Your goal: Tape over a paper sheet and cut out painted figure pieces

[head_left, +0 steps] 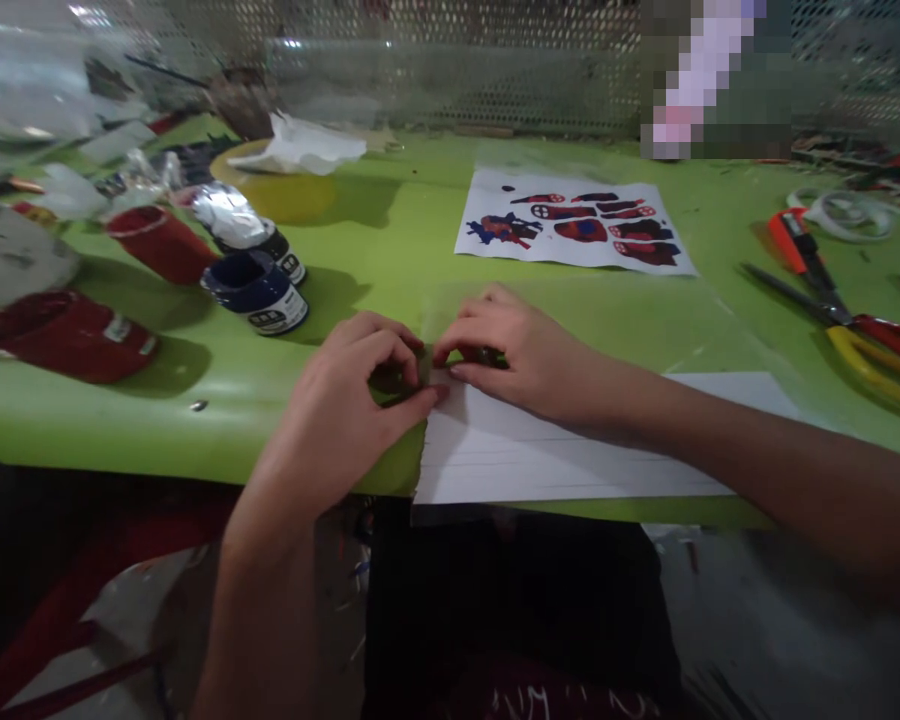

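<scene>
A white sheet with faint lines [562, 460] lies at the table's front edge, with a clear plastic film [630, 320] reaching over and beyond it. At the sheet's upper left corner, my left hand [367, 400] has thumb and fingers curled together at the film's edge. Close beside it, my right hand [517, 350] is pinched at the same corner, its forearm lying across the sheet. Both hands' fingertips nearly meet, and whatever small part they pinch looks like the film's edge.
Red paint pots [67, 335], a blue paint jar [255, 292] and a yellow bowl [277, 185] stand at the left. A painted sheet [577, 225] lies behind my hands. Scissors [832, 310], an orange cutter [791, 240] and tape rolls [847, 215] are at the right.
</scene>
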